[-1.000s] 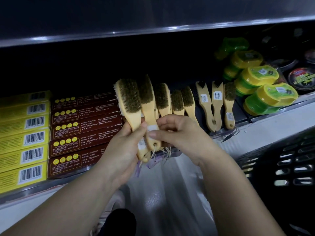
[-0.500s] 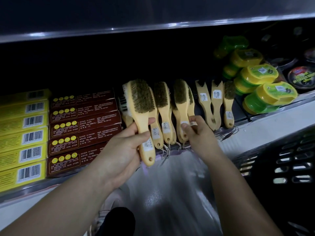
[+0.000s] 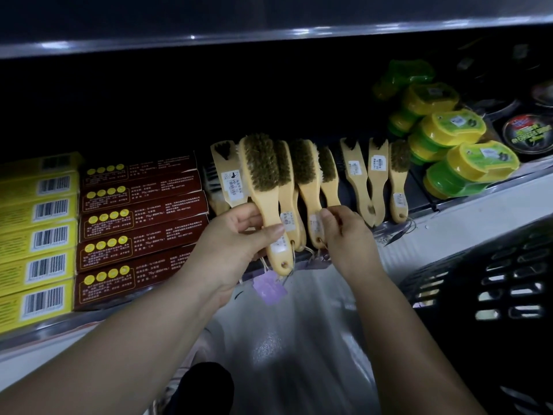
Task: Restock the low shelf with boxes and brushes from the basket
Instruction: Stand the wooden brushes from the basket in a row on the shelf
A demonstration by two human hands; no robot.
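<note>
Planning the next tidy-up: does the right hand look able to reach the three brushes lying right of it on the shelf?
Probably yes, once it lets go: the right hand pinches a brush handle, but nothing stands between it and the three brushes close beside it.

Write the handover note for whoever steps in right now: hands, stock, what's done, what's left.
Left hand grips the front brush by its handle, held over the shelf lip, not yet placed.
Right hand pinches the handle of a row brush, among those leaning on the low shelf.
Done: yellow boxes and dark red boxes stacked at left; more brushes lined up to the right.
Left: seat both brushes, then check the black basket at right; its contents are hidden.
</note>
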